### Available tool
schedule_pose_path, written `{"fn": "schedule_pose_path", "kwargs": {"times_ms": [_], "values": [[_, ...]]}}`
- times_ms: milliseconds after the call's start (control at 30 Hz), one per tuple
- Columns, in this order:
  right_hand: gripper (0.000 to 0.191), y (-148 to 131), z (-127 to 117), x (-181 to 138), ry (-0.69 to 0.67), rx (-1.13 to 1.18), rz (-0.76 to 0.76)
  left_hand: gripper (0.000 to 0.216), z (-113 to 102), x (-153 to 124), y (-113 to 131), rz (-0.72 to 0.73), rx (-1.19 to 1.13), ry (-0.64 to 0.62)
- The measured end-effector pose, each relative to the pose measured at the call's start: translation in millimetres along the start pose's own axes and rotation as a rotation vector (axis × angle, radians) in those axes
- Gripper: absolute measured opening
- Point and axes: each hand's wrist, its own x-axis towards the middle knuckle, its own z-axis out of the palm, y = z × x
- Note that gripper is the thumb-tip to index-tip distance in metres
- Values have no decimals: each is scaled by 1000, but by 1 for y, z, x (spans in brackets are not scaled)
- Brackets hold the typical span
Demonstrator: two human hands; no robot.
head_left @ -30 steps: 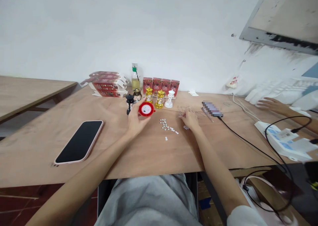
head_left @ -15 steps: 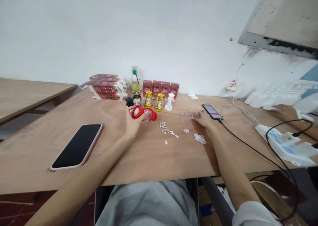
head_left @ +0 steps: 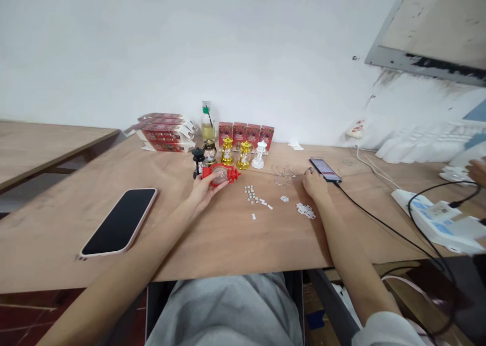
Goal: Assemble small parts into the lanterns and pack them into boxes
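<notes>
My left hand [head_left: 203, 189] holds a small red lantern [head_left: 220, 174] lying on its side just above the wooden table [head_left: 228, 234]. My right hand [head_left: 314, 184] rests on the table with fingers curled, touching the near end of a phone with a lit screen [head_left: 325, 169]. Between my hands lie several small button batteries [head_left: 250, 193] and white tabs [head_left: 306, 211]. A bunch of thin wire hooks [head_left: 283, 175] sits left of my right hand.
Black, gold and white mini lanterns [head_left: 243, 154] stand in a row before red boxes [head_left: 246, 131] and a bottle [head_left: 207, 122]. Flat red cartons [head_left: 163, 131] are stacked left. A pink-cased phone [head_left: 119, 220] lies near left. A black cable [head_left: 379, 219] and another person's hand [head_left: 477, 171] are at right.
My left hand turned the red lantern from end-on to lying sideways. My right hand moved right from the small parts to the lit phone. The other person's hand withdrew toward the right edge.
</notes>
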Motion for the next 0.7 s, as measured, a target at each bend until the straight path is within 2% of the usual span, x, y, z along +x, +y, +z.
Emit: {"fn": "schedule_pose_path", "kwargs": {"times_ms": [200,367,700], "values": [[46,4,3,-2,28,43,10,29,2,1,0,-44,11,53],[47,7,4,-1,44,129,-10,32,0,-4,0,-92,44,8],[48,9,4,1,24,215,-29,33,-1,-2,0,-124,62,23]]}}
